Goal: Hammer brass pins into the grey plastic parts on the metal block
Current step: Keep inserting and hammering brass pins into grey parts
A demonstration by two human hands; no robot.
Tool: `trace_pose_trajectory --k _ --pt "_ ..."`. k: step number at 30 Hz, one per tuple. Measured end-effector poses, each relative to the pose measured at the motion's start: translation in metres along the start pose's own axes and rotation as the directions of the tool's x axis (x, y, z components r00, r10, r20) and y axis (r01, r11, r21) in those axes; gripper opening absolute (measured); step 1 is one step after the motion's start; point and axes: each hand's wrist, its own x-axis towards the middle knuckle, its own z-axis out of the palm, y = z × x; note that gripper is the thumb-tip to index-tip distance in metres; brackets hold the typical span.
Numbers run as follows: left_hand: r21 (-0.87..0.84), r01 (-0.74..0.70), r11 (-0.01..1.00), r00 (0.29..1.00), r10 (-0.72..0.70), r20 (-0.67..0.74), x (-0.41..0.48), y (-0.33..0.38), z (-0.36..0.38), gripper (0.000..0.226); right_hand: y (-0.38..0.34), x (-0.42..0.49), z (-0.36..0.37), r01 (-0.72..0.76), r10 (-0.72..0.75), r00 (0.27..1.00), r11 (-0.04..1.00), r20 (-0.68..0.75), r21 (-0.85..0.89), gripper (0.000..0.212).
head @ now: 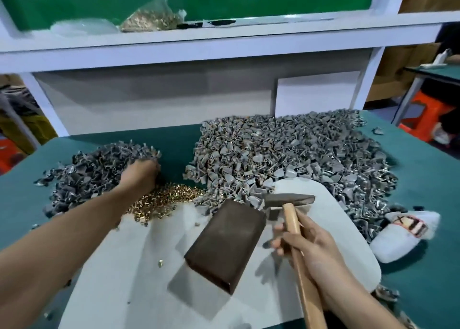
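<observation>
So, far on the left I see the small pile of grey plastic parts point(94, 171) lying on the green table point(423, 191). My left hand point(139, 173) is stretched out to the near right edge of that pile, palm down, with its fingers curled into the parts; they are blurry and mostly hidden, so I cannot tell if they have hold of one. Just in front of that hand is a heap of little brass pins point(161, 201), partly on the green top and partly on the white board point(119, 266) that covers the middle of the table. One loose pin point(160, 263) lies alone on the board. Next comes the metal block point(226, 244), dark brown and flat on the board, turned at a slant. Its top is bare. Behind it, across the back of the table, is the big pile of grey parts point(286, 154), and some of them spill down right against the far end of the block. On the right, my right hand point(308, 249) is wrapped tight around the wooden handle of the hammer point(288, 201). The dark hammer head is up in the air just past the far right corner of the block. Farther right, a white plastic bag point(403, 236) lies beside the big pile.
</observation>
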Motion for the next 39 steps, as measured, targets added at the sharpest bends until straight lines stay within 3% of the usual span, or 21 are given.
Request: trace_pose_trajectory --k 4,5,8,10,12,14,17,21,23,26,29,32,34,37,39 --pt "-0.138 -0.078 0.987 0.988 0.057 -0.146 -0.013 -0.011 -0.006 0.020 0.006 -0.001 0.003 0.142 -0.209 0.969 0.908 -0.133 -0.394 0.068" --pt "-0.157 -0.079 0.984 0.985 0.053 -0.164 -0.016 -0.013 -0.009 0.020 0.010 -0.003 0.006 0.157 -0.259 0.957 0.836 -0.127 -0.525 0.069" --pt "-0.318 -0.115 0.941 0.971 0.039 -0.237 -0.021 -0.011 -0.023 0.014 0.019 -0.007 0.008 0.236 -0.443 0.896 0.485 -0.004 -0.842 0.067" --pt "-0.425 -0.187 0.885 0.958 0.069 -0.279 -0.031 -0.001 -0.039 0.014 0.018 -0.007 0.007 0.243 -0.486 0.874 0.401 0.019 -0.883 0.061" --pt "-0.502 -0.291 0.814 0.947 0.171 -0.273 -0.052 0.014 -0.056 0.008 0.014 -0.007 0.007 0.226 -0.502 0.865 0.415 -0.014 -0.881 0.053" --pt "-0.671 -0.345 0.656 0.937 0.282 -0.207 -0.084 0.032 -0.069 0.010 0.008 -0.012 0.009 0.268 -0.565 0.825 0.427 -0.023 -0.863 0.043" --pt "-0.849 -0.306 0.431 0.899 0.425 -0.108 -0.133 0.053 -0.071 0.012 -0.007 -0.025 0.031 0.491 -0.652 0.750 0.429 0.116 -0.758 0.031" --pt "-0.939 -0.117 0.323 0.876 0.480 0.056 -0.172 0.077 -0.054 0.007 -0.019 -0.028 0.076 0.617 -0.501 0.775 0.470 0.385 -0.632 0.042" --pt "-0.953 -0.028 0.302 0.883 0.454 0.118 -0.178 0.078 -0.048 0.014 -0.017 -0.025 0.087 0.598 -0.448 0.797 0.485 0.406 -0.638 0.043" --pt "-0.969 0.043 0.243 0.888 0.434 0.148 -0.179 0.067 -0.043 0.022 -0.013 -0.022 0.087 0.561 -0.379 0.826 0.625 0.417 -0.543 0.037" --pt "-0.934 -0.033 0.355 0.937 0.337 0.095 -0.175 0.047 -0.036 0.017 -0.009 -0.018 0.081 0.565 -0.440 0.823 0.572 0.358 -0.595 0.039" --pt "-0.721 -0.212 0.660 0.941 0.336 0.031 -0.170 0.017 -0.026 0.011 -0.007 -0.013 0.074 0.576 -0.474 0.798 0.421 0.371 -0.701 0.046" --pt "-0.508 -0.311 0.803 0.930 0.367 0.012 -0.164 -0.001 -0.019 0.022 -0.003 -0.009 0.070 0.550 -0.404 0.831 0.493 0.383 -0.674 0.039" --pt "-0.322 -0.361 0.875 0.932 0.350 -0.093 -0.148 -0.013 -0.014 0.031 0.002 -0.005 0.069 0.478 -0.274 0.875 0.626 0.400 -0.616 0.036" --pt "-0.212 -0.386 0.898 0.922 0.379 -0.077 -0.135 -0.018 -0.010 0.035 0.004 -0.004 0.069 0.488 -0.278 0.870 0.611 0.408 -0.623 0.039"
